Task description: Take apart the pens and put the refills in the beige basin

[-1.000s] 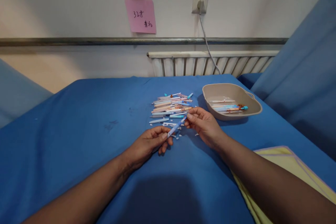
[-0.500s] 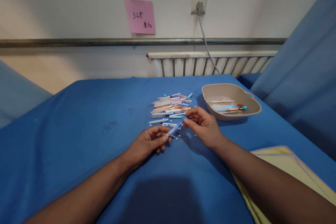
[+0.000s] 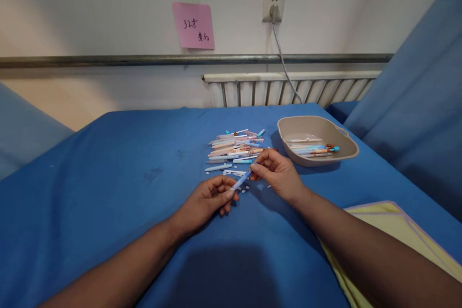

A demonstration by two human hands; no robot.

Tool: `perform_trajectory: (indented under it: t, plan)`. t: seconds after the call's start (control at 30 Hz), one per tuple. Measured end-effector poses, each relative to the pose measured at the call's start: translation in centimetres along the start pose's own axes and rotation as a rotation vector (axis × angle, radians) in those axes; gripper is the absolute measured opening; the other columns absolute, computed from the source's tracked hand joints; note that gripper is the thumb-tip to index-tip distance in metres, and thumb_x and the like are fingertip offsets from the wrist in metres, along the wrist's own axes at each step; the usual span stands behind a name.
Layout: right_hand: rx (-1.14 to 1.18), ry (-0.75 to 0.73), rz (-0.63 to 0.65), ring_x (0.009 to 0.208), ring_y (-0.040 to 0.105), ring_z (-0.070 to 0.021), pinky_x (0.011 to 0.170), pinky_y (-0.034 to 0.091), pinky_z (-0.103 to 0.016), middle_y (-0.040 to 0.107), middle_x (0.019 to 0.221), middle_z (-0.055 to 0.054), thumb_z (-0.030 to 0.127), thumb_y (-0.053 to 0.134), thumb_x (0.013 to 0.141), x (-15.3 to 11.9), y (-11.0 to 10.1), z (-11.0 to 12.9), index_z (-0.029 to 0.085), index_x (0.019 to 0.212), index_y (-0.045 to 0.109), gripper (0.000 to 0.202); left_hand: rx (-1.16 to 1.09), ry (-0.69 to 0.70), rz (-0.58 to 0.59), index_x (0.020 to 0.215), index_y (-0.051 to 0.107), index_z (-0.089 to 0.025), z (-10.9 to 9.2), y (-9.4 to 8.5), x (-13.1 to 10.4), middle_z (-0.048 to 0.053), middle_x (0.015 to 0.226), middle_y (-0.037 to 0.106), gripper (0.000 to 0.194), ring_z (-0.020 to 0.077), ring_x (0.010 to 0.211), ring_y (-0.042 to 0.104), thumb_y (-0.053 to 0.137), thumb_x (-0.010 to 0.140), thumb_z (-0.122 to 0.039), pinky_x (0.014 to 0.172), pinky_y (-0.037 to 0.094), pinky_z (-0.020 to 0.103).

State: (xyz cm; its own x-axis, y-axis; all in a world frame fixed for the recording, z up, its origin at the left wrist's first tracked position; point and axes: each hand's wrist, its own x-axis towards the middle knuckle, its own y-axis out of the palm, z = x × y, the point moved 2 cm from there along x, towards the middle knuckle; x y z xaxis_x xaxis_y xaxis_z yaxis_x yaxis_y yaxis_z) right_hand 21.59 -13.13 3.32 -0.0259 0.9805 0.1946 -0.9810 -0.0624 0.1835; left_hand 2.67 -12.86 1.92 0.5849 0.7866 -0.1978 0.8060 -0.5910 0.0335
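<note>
A light blue pen [image 3: 241, 181] slants between my two hands above the blue cloth. My left hand [image 3: 212, 196] pinches its lower end between thumb and fingers. At the upper, darker blue end, my right hand [image 3: 276, 173] has its thumb and fingertips closed on the pen, covering part of it. Just beyond the hands lies a pile of pens and pen parts [image 3: 234, 147] in white, peach and blue. Several small white pieces [image 3: 243, 191] are scattered on the cloth under the held pen.
A beige basin [image 3: 348, 149] with several pens in it stands to the right of the pile. A yellow cloth [image 3: 382, 221] lies under my right forearm. Behind the blue-covered surface [image 3: 108, 168] are a white radiator [image 3: 260, 77], a metal rail and a plugged-in cable [image 3: 283, 60].
Both hands stay on the pen, with only slight shifts of the fingers and of the pen's angle. The camera view has tilted very slightly.
</note>
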Motion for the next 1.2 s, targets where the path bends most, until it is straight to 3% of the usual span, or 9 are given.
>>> perform_trajectory:
  t: [0.27, 0.5, 0.7, 0.8, 0.9, 1.03, 1.2]
  plan:
    - [0.069, 0.058, -0.004, 0.052, 0.062, -0.0127, 0.052, 0.05, -0.025, 0.061, 0.055, 0.004, 0.044, 0.071, 0.067, 0.0, 0.2, -0.2, 0.02, 0.072, 0.049, 0.033, -0.084, -0.002, 0.02, 0.097, 0.056, -0.015, 0.1, 0.6, 0.1, 0.001, 0.077, 0.059, 0.028, 0.0068, 0.054, 0.05, 0.064, 0.08, -0.036, 0.053, 0.04, 0.02]
    - [0.046, 0.078, -0.028, 0.051, 0.061, -0.0127, 0.051, 0.05, -0.025, 0.06, 0.053, 0.004, 0.044, 0.071, 0.066, 0.0, 0.6, -0.5, 0.02, 0.07, 0.049, 0.034, 0.027, 0.017, -0.046, 0.098, 0.058, -0.016, -0.1, 0.8, 0.0, 0.002, 0.077, 0.059, 0.031, 0.0085, 0.058, 0.051, 0.067, 0.077, -0.037, 0.057, 0.042, 0.022]
    - [0.075, 0.098, 0.104, 0.055, 0.058, -0.0103, 0.053, 0.048, -0.024, 0.059, 0.066, 0.004, 0.04, 0.074, 0.064, -0.6, 1.6, -1.9, 0.02, 0.082, 0.051, 0.036, -0.036, 0.024, -0.03, 0.093, 0.06, -0.016, -0.2, 1.0, 0.1, 0.003, 0.08, 0.062, 0.026, 0.0109, 0.065, 0.056, 0.066, 0.078, -0.035, 0.063, 0.044, 0.024]
    - [-0.052, 0.11, 0.116, 0.054, 0.054, -0.0093, 0.051, 0.043, -0.022, 0.056, 0.064, 0.005, 0.038, 0.075, 0.063, -0.7, 1.6, -2.4, 0.019, 0.085, 0.051, 0.038, -0.048, 0.031, -0.052, 0.093, 0.061, -0.016, -0.5, 0.9, 0.1, 0.004, 0.078, 0.064, 0.025, 0.0124, 0.07, 0.057, 0.067, 0.078, -0.034, 0.067, 0.043, 0.024]
    - [-0.287, 0.116, 0.17, 0.05, 0.046, -0.0075, 0.047, 0.035, -0.019, 0.05, 0.056, 0.007, 0.041, 0.073, 0.066, -0.8, 1.6, -2.3, 0.018, 0.077, 0.053, 0.033, -0.019, 0.058, -0.116, 0.094, 0.06, -0.016, -1.8, 0.4, 0.3, 0.004, 0.077, 0.065, 0.027, 0.0141, 0.072, 0.059, 0.066, 0.078, -0.037, 0.069, 0.044, 0.025]
    - [-0.6, 0.069, 0.458, 0.05, 0.044, -0.0075, 0.045, 0.031, -0.019, 0.052, 0.056, 0.005, 0.052, 0.065, 0.071, -1.3, 2.1, -1.4, 0.017, 0.066, 0.056, 0.036, 0.137, 0.148, -0.24, 0.093, 0.06, -0.019, -5.5, 0.3, 1.7, 0.005, 0.089, 0.068, 0.027, 0.018, 0.084, 0.06, 0.066, 0.077, -0.04, 0.076, 0.045, 0.028]
    - [-0.702, -0.019, 0.674, 0.059, 0.055, -0.0097, 0.05, 0.037, -0.018, 0.062, 0.068, 0.004, 0.056, 0.057, 0.076, -2.1, 2.6, -0.6, 0.021, 0.08, 0.059, 0.036, 0.391, 0.264, -0.163, 0.091, 0.062, -0.017, -10.4, 3.5, 6.2, 0.004, 0.087, 0.067, 0.026, 0.0174, 0.077, 0.059, 0.066, 0.075, -0.038, 0.067, 0.043, 0.026]
